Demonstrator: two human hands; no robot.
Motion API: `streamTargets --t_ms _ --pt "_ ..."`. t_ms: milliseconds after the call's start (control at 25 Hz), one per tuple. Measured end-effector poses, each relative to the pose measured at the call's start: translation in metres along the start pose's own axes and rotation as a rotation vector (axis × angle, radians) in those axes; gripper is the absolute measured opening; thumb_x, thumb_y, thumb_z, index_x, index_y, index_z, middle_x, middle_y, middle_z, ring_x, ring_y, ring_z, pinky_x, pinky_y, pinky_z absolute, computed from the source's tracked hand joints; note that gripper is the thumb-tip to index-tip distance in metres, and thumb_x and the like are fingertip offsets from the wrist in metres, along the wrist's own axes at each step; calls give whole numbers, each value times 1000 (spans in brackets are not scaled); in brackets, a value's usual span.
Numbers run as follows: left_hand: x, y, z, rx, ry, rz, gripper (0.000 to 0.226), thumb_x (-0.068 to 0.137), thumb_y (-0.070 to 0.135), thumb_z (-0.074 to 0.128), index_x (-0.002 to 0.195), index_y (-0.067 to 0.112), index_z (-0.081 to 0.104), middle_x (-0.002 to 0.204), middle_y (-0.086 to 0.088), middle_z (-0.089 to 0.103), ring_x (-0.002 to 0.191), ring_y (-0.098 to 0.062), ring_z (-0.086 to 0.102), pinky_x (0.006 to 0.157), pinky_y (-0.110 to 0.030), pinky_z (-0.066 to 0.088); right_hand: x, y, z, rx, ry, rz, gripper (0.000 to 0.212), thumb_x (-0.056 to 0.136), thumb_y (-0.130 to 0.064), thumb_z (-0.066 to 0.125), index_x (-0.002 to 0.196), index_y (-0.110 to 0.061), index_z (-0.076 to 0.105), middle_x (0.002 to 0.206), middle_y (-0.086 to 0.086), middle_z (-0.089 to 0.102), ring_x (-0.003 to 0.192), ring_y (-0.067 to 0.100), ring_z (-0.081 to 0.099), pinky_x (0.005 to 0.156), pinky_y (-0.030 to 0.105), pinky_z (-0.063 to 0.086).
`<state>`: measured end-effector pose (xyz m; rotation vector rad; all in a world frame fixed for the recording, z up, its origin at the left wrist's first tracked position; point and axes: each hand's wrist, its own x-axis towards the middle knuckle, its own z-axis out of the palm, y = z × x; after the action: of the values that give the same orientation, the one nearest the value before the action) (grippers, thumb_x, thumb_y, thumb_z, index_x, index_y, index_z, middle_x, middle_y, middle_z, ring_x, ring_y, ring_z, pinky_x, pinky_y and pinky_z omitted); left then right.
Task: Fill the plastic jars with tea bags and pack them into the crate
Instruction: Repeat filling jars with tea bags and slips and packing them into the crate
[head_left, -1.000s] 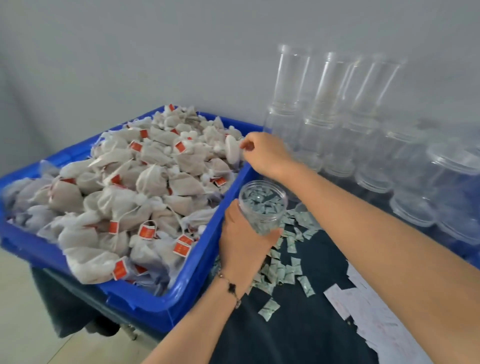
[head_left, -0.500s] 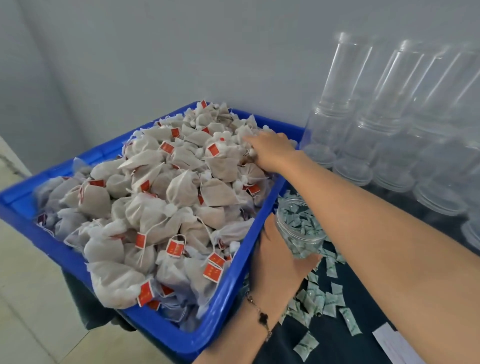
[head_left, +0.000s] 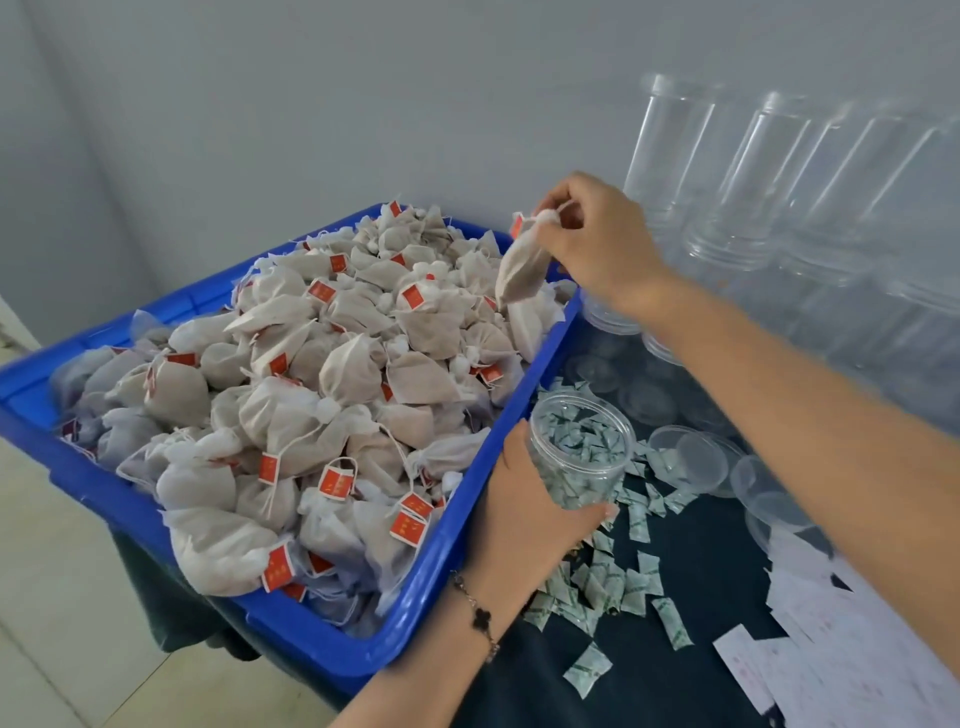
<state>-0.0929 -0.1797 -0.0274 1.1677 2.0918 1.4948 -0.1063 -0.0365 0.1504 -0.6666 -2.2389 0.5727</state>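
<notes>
One tea bag (head_left: 519, 273), pinched top-up, long axis near-vertical.

glossy blue plastic crate (head_left: 457, 561); matt cloth tea bags (head_left: 291, 415); clear plastic jar (head_left: 582, 457).

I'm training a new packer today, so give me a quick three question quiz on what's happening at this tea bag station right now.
1. True or false: the right hand is pinching a tea bag by its tied top, lifted above the blue crate.
2. What does the left hand hold?
A. a lid
B. an open clear jar
C. a paper slip
3. Fill in: the small green-and-white sachets lie loose on the dark ____.

Key:
1. True
2. B, the jar
3. Tabletop
</notes>
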Motion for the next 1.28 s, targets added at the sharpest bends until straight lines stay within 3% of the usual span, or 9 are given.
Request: streamTargets --t_ms 80,280,520,680,760,880,1000,1160,1280 --pt "-1 5 -3 -1 3 10 101 54 51 86 138 25 35 131 16 47 119 -1 45 100 -12 35 -26 -15 -26 -12 -185 -46 10 86 -13 58 81 -21 57 77 -6 61 62 5 59 55 15 48" --pt "-11 11 -3 -3 19 -5 105 53 59 81 139 26 32 129 11 49 118 -8 48 99 -30 44 -82 -13 -31 -549 -829 -123 10 83 -22 63 92 -21 66 88 -7 65 80 9 61 67 23 49" --pt "-16 7 -5 -31 38 11 94 53 47 87 132 32 38 121 21 49 110 7 45 93 -6 33 -34 5 52 -569 -499 -324 25 91 -5 51 112 -14 62 113 4 62 100 17 57 79 26 45" --pt "-16 5 -10 -19 -68 -29 99 60 45 84 139 33 26 133 10 45 115 0 45 95 -16 38 -19 29 99 -811 -513 -488 28 90 -5 51 118 -9 53 118 9 56 110 26 51 84 32 42" --pt "-17 4 -10 -29 -65 -6 99 62 39 85 142 28 27 135 15 41 122 -1 40 98 -10 33 -16 35 98 -755 -435 -470 26 91 -6 48 116 -11 53 113 10 59 103 25 55 76 32 41" --pt "-13 6 -6 -65 12 61 90 58 26 88 132 32 37 112 36 38 107 28 34 86 11 22 -20 35 69 -494 -381 -255 26 93 -9 49 118 -16 55 107 3 62 88 16 57 70 26 40" --pt "-12 2 -1 -89 53 41 94 57 30 90 132 33 34 109 39 34 103 34 30 88 11 22 -25 25 9 -249 -301 -152 13 88 -15 61 99 -21 64 88 -10 61 73 -3 53 67 10 40" --pt "-10 3 1 -156 0 -15 100 53 43 88 136 35 32 129 25 44 120 5 43 104 -22 37 -51 4 -44 -247 -569 -116 14 77 -23 72 81 -31 62 77 -20 59 69 -10 56 60 8 42" --pt "-9 2 1 -161 23 18 91 53 42 89 125 44 34 113 27 51 101 17 51 80 -4 41 -76 -2 -26 -375 -843 -92 14 82 -43 66 86 -30 62 83 -19 60 70 -10 55 58 11 41"
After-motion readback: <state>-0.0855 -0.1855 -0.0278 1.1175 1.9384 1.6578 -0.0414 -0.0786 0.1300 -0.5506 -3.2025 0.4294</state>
